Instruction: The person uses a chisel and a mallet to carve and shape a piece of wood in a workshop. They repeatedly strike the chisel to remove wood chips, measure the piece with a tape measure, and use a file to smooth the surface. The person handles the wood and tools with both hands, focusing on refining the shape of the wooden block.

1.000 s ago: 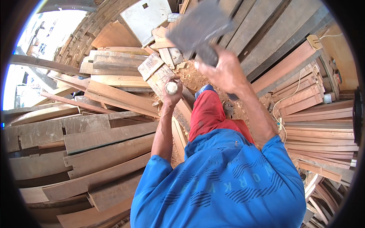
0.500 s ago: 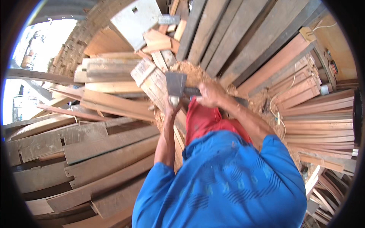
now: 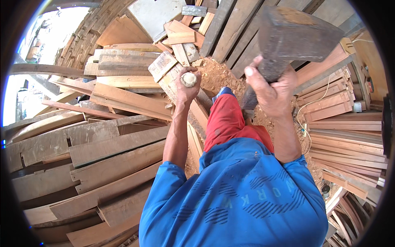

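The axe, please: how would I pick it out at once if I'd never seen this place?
Start at the big blue shirt in the lower middle and follow the bare right forearm up to the right hand. The axe is gripped there, in the upper right of the view. Unlike the long planks beyond it, it is broad, dark and wedge-shaped at the top.

Axe (image 3: 294,39): dark grey with a brown patch on top. Rod (image 3: 189,80): off-white at its round end. Shirt (image 3: 242,185): blue with dark striped patches. Trousers (image 3: 230,121): red. Panel (image 3: 155,16): greyish white. Left planks (image 3: 119,146): dull grey-brown. Wood chips (image 3: 214,75): orange-tan.
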The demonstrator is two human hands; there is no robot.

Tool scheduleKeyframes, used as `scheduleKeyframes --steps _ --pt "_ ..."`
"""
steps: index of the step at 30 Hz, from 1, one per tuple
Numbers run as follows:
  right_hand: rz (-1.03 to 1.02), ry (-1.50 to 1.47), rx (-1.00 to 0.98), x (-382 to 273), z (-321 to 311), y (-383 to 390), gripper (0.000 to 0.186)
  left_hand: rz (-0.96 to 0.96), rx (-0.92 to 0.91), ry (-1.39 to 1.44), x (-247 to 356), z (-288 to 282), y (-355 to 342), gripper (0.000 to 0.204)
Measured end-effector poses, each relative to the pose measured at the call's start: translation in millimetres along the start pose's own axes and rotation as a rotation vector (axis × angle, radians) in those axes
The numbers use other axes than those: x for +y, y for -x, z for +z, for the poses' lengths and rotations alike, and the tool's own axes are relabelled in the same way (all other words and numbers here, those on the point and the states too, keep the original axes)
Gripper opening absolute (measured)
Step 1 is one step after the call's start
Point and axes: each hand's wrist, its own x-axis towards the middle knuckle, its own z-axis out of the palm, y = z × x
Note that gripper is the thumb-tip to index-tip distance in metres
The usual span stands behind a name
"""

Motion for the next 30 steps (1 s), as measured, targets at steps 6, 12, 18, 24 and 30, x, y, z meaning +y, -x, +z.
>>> scheduleKeyframes --steps 6,12,18,24,30 --pt "-0.038 0.058 0.017 -1.0 -13.3 -1.3 0.010 0.120 0.027 -0.059 -18.3 1.7 1.8 0.015" --pt "-0.195 0.112 -0.002 -6.9 -16.5 -12.4 0.007 0.159 -0.005 -0.082 -2.1 -0.1 11.6 0.013" --pt "-0.141 0.083 -0.122 29.4 22.8 -8.1 0.005 0.131 -0.019 -0.140 -7.7 -3.5 20.4 0.018" --pt "0.248 0.991 -0.738 102.2 17.0 -0.2 0.031 0.264 -0.060 -0.182 -26.0 -15.8 42.0 0.028" --pt "0.012 0.378 -0.355 34.8 18.6 -30.4 0.029 0.001 -0.094 -0.078 -11.7 -16.7 32.7 0.028"
